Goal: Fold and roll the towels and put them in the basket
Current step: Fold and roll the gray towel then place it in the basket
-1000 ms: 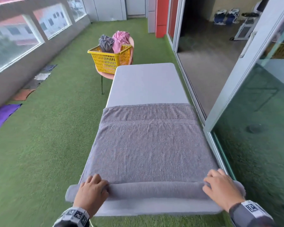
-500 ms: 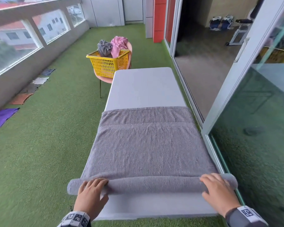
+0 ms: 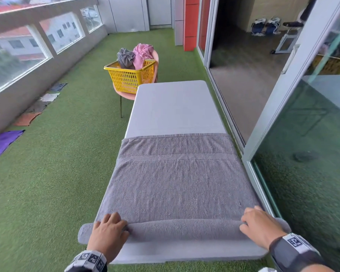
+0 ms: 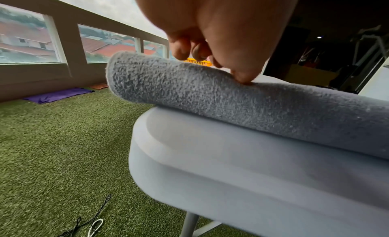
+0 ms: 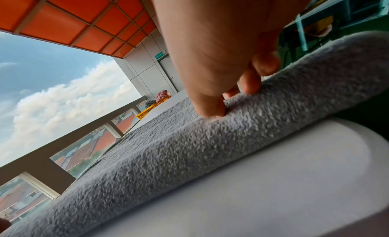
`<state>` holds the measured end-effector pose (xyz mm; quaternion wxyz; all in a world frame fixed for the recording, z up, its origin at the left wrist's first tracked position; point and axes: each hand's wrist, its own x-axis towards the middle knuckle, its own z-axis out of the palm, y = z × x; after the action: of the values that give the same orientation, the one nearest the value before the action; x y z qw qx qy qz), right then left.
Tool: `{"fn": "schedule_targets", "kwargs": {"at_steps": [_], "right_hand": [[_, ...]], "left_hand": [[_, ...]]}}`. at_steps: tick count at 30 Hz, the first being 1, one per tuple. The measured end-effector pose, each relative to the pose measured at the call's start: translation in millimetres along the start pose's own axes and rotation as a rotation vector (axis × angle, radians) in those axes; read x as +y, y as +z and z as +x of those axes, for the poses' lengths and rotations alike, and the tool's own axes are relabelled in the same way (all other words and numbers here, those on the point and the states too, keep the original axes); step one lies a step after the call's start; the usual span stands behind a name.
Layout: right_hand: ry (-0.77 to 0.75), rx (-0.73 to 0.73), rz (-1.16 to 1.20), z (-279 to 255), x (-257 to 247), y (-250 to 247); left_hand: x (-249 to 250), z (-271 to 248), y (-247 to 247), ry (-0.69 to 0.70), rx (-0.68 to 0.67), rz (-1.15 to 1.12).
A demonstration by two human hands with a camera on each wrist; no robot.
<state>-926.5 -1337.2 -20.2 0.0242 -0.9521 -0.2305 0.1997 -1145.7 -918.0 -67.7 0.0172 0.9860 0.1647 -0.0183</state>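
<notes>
A grey towel (image 3: 177, 179) lies flat across the near half of the grey table (image 3: 173, 107). Its near end is wound into a roll (image 3: 185, 230) that overhangs both table sides. My left hand (image 3: 108, 232) grips the roll near its left end, fingers curled over the top (image 4: 221, 32). My right hand (image 3: 261, 226) grips it near the right end, thumb and fingers bent onto the roll (image 5: 210, 149). Beyond the table's far left corner stands the yellow basket (image 3: 130, 77), holding a crumpled grey towel (image 3: 125, 57) and a pink towel (image 3: 142, 53).
The basket sits on a pink chair (image 3: 126, 93). A glass sliding door frame (image 3: 283, 114) runs close along the table's right side. Purple (image 3: 2, 142) and orange cloths lie on the green turf by the left wall. A black cable (image 4: 92, 222) lies on the turf under the table's near left corner.
The roll has travelled a little away from the table's near edge and grown thicker. Both hands have moved forward with it, staying at its two ends.
</notes>
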Motion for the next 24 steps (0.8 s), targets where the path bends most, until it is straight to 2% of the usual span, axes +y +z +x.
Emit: {"fn": "schedule_targets", "kwargs": {"at_steps": [5,8,11,16,24], "right_hand": [[0.024,0.132,0.079,10,1,6],[-0.015,0.183,0.101,11,2,11],[-0.032,0.153,0.088,10,2,15],[-0.07,0.08,-0.017,7,6,18],[-0.067,0.067,-0.081,9,0,3]], "left_hand": [[-2,13,-2,-0.092,0.026,-0.23],[-2,17,2,-0.039,0.082,-0.264],[-2,16,5,0.032,0.12,-0.269],[-4,13,2,0.069,-0.05,-0.1],[-6,12,1,0.08,-0.039,-0.003]]}}
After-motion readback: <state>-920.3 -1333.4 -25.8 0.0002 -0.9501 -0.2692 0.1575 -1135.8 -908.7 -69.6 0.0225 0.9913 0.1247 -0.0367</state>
